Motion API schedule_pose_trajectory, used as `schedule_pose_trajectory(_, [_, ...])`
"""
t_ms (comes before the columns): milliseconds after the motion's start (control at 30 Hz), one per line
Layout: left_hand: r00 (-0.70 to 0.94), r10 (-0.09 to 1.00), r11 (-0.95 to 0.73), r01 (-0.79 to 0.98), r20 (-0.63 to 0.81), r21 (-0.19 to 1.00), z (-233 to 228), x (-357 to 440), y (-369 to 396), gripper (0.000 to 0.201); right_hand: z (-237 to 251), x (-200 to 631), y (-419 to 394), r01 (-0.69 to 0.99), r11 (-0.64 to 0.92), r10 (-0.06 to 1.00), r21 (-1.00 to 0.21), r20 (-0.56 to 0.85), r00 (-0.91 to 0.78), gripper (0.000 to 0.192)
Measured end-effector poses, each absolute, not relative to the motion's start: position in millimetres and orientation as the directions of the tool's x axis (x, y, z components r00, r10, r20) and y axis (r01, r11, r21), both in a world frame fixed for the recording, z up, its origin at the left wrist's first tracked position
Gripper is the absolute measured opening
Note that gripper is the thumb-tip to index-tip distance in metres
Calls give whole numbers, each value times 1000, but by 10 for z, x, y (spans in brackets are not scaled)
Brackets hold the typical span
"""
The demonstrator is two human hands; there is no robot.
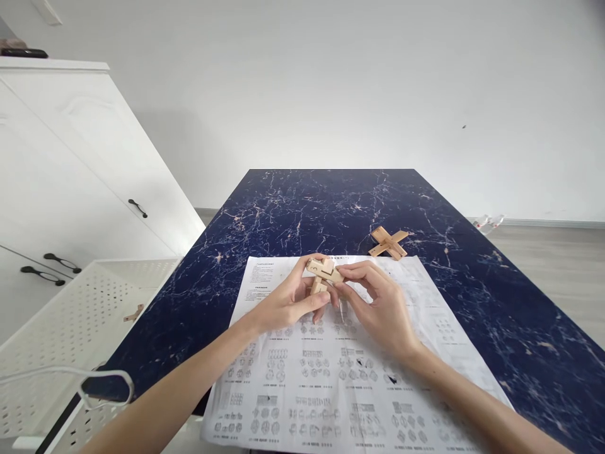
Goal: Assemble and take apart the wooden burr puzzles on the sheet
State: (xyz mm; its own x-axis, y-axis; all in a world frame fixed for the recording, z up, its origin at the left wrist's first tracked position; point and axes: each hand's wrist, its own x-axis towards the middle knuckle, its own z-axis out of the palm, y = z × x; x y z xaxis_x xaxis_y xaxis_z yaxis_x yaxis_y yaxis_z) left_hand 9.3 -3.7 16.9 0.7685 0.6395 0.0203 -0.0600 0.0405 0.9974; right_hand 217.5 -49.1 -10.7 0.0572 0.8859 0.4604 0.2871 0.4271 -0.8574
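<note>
My left hand (302, 299) is closed around a small light wooden interlocking puzzle (321, 268) made of notched pieces, held up over the paper. From the other side, my right hand (375, 299) pinches the puzzle's right end between thumb and fingers. Beneath both hands lies a large creased instruction sheet (265, 391), printed with rows of small diagrams and text. Past the sheet's far edge, to the right of my hands, rests a second wooden cross-shaped puzzle (388, 243). My fingers hide parts of the held pieces.
The sheet lies on a dark blue marbled table (302, 208). At the left stand a white cabinet (94, 157) with black handles and a white perforated basket (85, 302) holding a small wooden piece (133, 313). A white wall is behind the table.
</note>
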Motion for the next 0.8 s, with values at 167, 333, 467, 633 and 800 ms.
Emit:
schedule_pose_trajectory(167, [767,642,35,-63,26,997,207,73,-18,44,-79,2180,-483,152,358,932,-921,363,4,14])
schedule_pose_trajectory(333, [785,619,71,-43,-10,997,203,56,-5,46,-90,2177,-475,145,362,932,-921,362,-26,13])
schedule_pose_trajectory(467, [785,619,81,-51,-11,995,181,64,-4,46,-142,2188,-472,304,433,890,-848,455,1,9])
schedule_pose_trajectory(633, [800,600,91,-66,-2,994,181,83,-3,42,-153,2186,-466,338,413,896,-846,444,16,10])
schedule_pose_trajectory(800, [795,607,88,-52,-12,995,209,82,-3,46,-108,2182,-448,192,319,945,-928,326,6,13])
